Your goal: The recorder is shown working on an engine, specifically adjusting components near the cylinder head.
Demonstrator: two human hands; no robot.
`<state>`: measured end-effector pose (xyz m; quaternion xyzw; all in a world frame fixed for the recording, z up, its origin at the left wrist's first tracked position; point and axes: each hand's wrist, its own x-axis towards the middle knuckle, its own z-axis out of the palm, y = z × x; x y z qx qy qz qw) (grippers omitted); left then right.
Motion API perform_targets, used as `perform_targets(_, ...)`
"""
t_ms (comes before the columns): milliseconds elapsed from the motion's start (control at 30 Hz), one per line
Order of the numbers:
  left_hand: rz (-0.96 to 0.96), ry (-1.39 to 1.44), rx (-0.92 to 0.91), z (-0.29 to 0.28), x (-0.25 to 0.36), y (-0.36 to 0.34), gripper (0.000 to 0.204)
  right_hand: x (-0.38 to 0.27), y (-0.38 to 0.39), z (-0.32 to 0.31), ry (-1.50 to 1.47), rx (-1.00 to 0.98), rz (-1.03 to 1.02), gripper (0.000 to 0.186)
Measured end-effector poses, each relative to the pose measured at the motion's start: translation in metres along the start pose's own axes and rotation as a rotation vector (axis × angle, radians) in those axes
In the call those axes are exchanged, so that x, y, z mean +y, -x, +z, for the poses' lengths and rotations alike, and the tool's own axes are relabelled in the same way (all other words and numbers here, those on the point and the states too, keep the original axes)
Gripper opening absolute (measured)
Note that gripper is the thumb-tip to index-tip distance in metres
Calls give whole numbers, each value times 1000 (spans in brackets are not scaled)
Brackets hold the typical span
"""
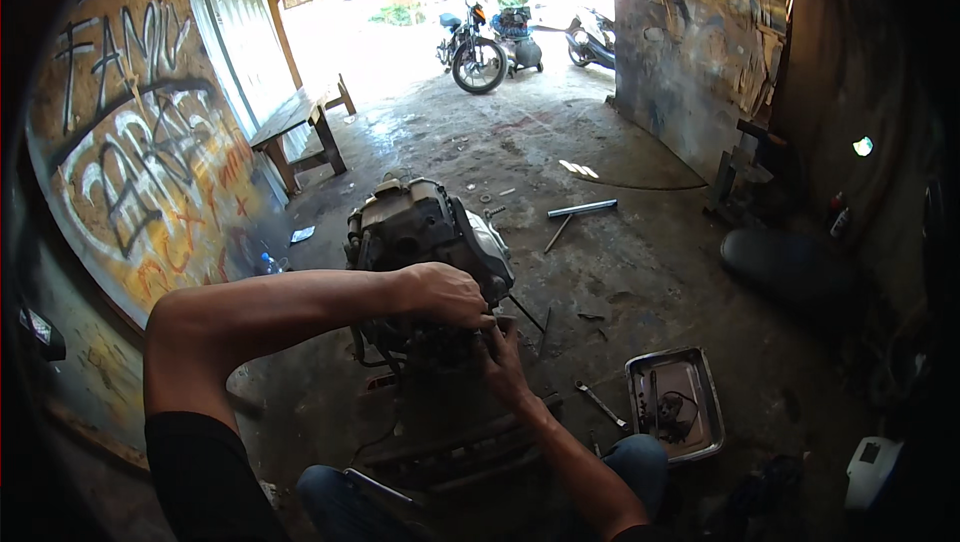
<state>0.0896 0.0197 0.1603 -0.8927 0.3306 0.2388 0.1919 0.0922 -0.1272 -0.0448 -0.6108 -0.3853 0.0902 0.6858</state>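
Observation:
A dark, grimy engine (405, 212) with a silver cover on its right side stands on the floor right in front of me. My left hand (448, 292) reaches across its near part, palm down with the fingers curled. Just below and to the right, my right hand (505, 357) comes up from the lower edge, its fingers bent together against the engine's near right side. The two hands meet at the fingertips. Whatever they grip there is small, dark and hidden by the fingers. A thin dark rod (528, 312) slants out beside them.
To the right lie a wrench (602, 407) and a metal tray (716, 397) with dark parts in it. A T-shaped tool (582, 209) lies beyond the engine. A black motorcycle seat (785, 257) sits at right. Farther off are a wooden bench (290, 117) and a motorcycle (478, 62).

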Motion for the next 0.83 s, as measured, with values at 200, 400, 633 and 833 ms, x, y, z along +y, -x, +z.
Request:
perform_targets(200,-43,1,104,-13,7,2,34,-2,1,-1,110,6,-42,38)
perform_targets(400,-61,-33,31,-18,5,3,21,-7,3,7,116,60,-29,39)
perform_targets(633,146,-142,97,-7,-7,9,18,7,17,24,-8,221,-53,41)
perform_targets(833,146,-234,-21,-16,-3,4,28,28,18,17,-22,208,-63,43)
